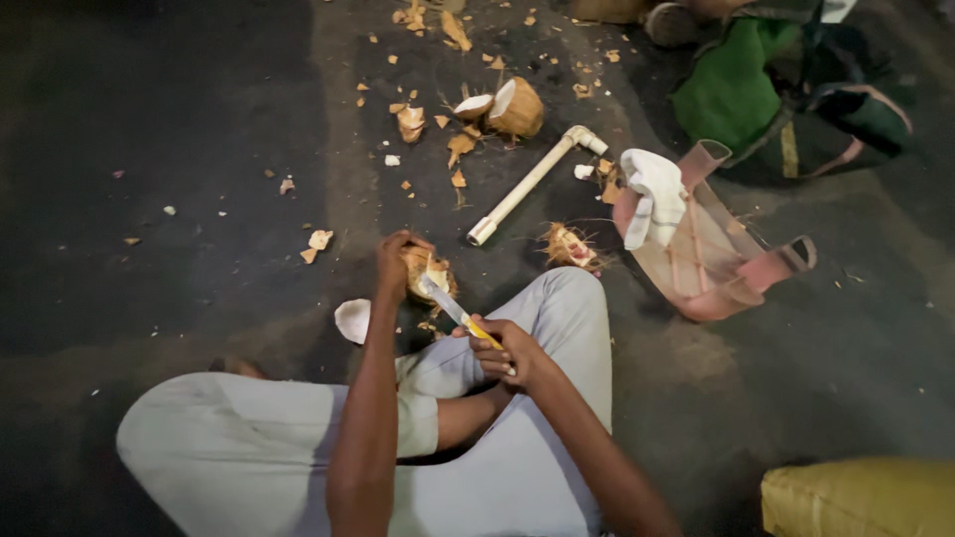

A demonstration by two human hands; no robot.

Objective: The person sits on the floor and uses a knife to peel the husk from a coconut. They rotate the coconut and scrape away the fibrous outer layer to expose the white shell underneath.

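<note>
I sit cross-legged on a dark floor. My left hand grips a brown coconut piece and holds it down in front of my knees. My right hand is closed around the yellow handle of a knife; the blade tip rests in the coconut's white flesh. A white curved shell fragment lies just left of my left forearm.
A white angled pipe lies beyond the coconut. A fibrous husk piece sits beside it. A split coconut and husk chips lie farther off. An overturned pink stool with a white cloth stands at right, a yellow sack at lower right.
</note>
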